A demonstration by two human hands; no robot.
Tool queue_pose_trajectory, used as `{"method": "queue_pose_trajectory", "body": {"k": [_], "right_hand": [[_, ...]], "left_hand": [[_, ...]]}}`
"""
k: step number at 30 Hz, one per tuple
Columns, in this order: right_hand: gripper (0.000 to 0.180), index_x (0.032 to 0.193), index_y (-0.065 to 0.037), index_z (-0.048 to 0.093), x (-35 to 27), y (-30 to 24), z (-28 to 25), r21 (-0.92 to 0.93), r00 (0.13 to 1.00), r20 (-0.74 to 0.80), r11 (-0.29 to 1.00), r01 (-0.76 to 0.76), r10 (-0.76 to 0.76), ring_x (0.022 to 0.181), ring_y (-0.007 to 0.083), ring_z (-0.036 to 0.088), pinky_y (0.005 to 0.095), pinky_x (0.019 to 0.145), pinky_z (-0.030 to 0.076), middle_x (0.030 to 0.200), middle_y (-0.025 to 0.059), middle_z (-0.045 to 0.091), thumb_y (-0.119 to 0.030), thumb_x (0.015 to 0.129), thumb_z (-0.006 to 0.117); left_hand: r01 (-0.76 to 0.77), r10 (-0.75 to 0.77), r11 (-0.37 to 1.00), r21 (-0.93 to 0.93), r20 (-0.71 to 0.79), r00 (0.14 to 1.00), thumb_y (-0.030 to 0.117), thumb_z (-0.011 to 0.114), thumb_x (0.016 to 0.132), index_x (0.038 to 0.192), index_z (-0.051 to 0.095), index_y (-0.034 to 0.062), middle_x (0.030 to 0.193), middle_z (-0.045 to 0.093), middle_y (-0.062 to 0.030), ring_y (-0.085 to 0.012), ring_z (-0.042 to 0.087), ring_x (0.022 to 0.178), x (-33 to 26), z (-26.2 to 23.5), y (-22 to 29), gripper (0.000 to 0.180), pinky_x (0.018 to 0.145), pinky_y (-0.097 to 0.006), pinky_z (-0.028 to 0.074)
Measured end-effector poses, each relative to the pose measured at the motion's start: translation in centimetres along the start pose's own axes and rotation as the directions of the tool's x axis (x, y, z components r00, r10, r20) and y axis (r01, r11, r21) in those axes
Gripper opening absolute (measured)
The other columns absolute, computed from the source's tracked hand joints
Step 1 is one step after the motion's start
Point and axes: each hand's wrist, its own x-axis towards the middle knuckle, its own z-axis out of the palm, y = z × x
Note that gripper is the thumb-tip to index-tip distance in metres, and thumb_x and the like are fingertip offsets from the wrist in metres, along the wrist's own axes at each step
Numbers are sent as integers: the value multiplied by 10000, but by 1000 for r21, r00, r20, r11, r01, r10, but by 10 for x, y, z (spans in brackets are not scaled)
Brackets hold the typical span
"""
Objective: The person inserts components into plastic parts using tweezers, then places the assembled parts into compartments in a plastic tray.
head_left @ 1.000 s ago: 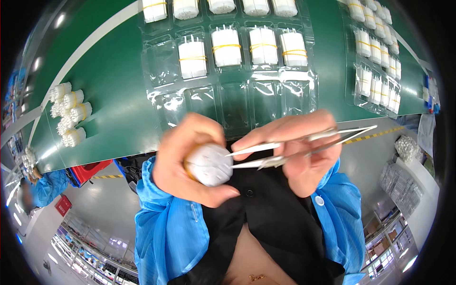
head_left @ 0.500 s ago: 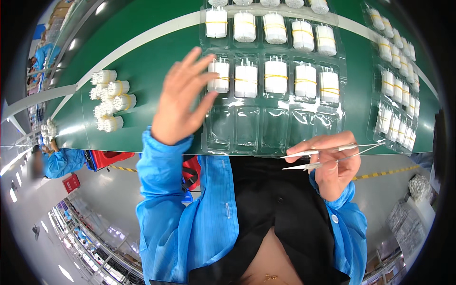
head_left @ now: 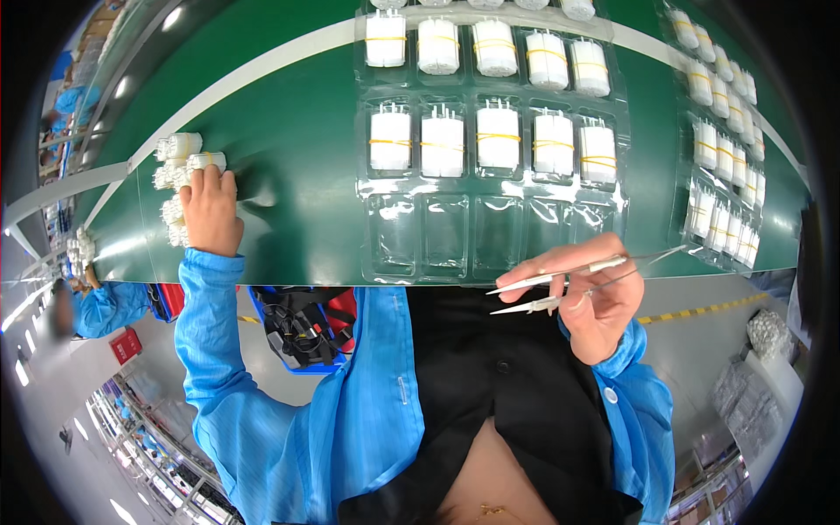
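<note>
My left hand (head_left: 210, 210) reaches far left over the green table (head_left: 297, 157) and rests on a pile of white bundles (head_left: 179, 175), fingers curled over one; whether it grips it is unclear. My right hand (head_left: 595, 302) holds metal tweezers (head_left: 560, 280) near the table's front edge, tips pointing left, nothing between them. A clear plastic tray (head_left: 490, 157) lies in front of me; its two far rows hold white bundles tied with yellow bands (head_left: 499, 136), its near row of pockets (head_left: 446, 236) is empty.
A second clear tray (head_left: 722, 184) filled with white bundles lies at the right of the table. A blue bin with black straps (head_left: 302, 328) stands below the table edge. Another person in a blue sleeve (head_left: 101, 306) works at far left.
My left hand let go of the white bundle it held near the tweezers and moved up and left to the loose pile. The right hand with the tweezers stayed near the front edge.
</note>
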Motion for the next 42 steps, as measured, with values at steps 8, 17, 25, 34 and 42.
{"method": "queue_pose_trajectory", "body": {"k": [8,17,25,34,42], "right_hand": [[292,1103,1,423,1,-8,-2,-71,992,106,995,-63,70,722,241,682,238,489,476,907,245,645,-72,870,584],[368,1118,-22,428,3,-16,-3,24,988,151,999,34,-38,719,281,681,233,396,460,925,246,625,-70,821,640],[373,1014,35,503,4,-11,18,13,998,62,1000,-6,5,676,244,669,220,439,454,830,246,651,-233,826,681],[391,993,86,504,6,-1,18,-19,985,117,991,132,-129,705,273,671,295,532,542,837,274,643,-199,815,704],[354,937,91,520,6,-3,20,-38,991,100,995,93,-89,664,276,669,305,553,551,804,289,637,-180,810,708]], "left_hand": [[-4,-181,605,-797,-142,973,-16,645,617,1094,572,-25,1040,544,-135,-280,547,986,-15,-80,59,483,822,-348,451],[96,186,-964,-248,-371,910,232,695,655,1147,465,-125,1017,540,-270,-309,574,912,-29,-61,182,650,783,-370,474],[64,284,-773,-631,-254,924,90,834,625,909,566,-13,859,636,-109,-169,636,764,-24,-84,190,404,631,-271,477],[-353,55,-420,-836,-411,910,62,758,588,802,579,-2,650,600,-100,-241,600,514,-11,-108,192,286,451,-270,425],[-215,264,-593,-776,-440,858,84,753,565,766,579,-8,583,552,-74,-233,541,432,-6,-107,186,282,392,-271,359]]}}
